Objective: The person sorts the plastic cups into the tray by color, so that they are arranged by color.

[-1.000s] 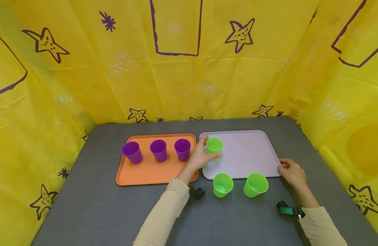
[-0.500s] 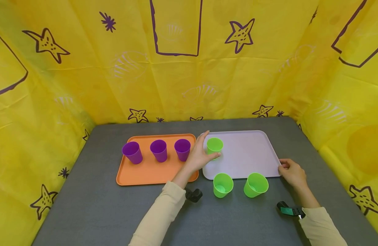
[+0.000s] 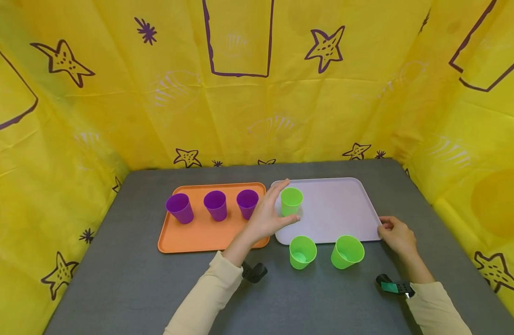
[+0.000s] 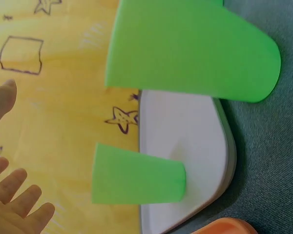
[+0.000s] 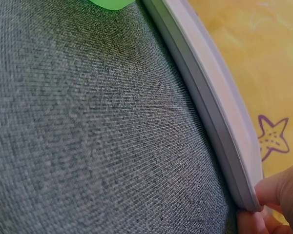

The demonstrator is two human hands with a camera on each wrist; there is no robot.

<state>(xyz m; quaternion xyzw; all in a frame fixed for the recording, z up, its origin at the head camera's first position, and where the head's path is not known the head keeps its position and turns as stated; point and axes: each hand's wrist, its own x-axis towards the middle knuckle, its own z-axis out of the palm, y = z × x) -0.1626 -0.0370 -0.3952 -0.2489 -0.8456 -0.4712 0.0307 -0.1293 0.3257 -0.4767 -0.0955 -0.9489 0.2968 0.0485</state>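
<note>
On the left part of the pale lilac tray point(image 3: 336, 209) stands a green cup point(image 3: 291, 201), upright. My left hand point(image 3: 267, 216) is beside it with thumb and fingers spread apart, holding nothing; in the left wrist view the fingers point(image 4: 19, 200) show apart from the green cup point(image 4: 136, 175). My right hand point(image 3: 398, 235) pinches the near right corner of the lilac tray, and the right wrist view shows the thumb point(image 5: 278, 190) over its rim point(image 5: 224, 122). Two more green cups, one point(image 3: 303, 252) to the left and another point(image 3: 347, 251) to the right, stand in front of the tray.
An orange tray point(image 3: 190, 239) lies left of the lilac one, under my left forearm's reach. Three purple cups point(image 3: 215, 205) stand in a row on it. Yellow printed cloth point(image 3: 240, 102) walls the grey table point(image 3: 127, 288) at the back and sides.
My left hand has let go of the green cup on the lilac tray, its fingers spreading and the arm drawing slightly left. My right hand keeps its pinch on the tray corner.
</note>
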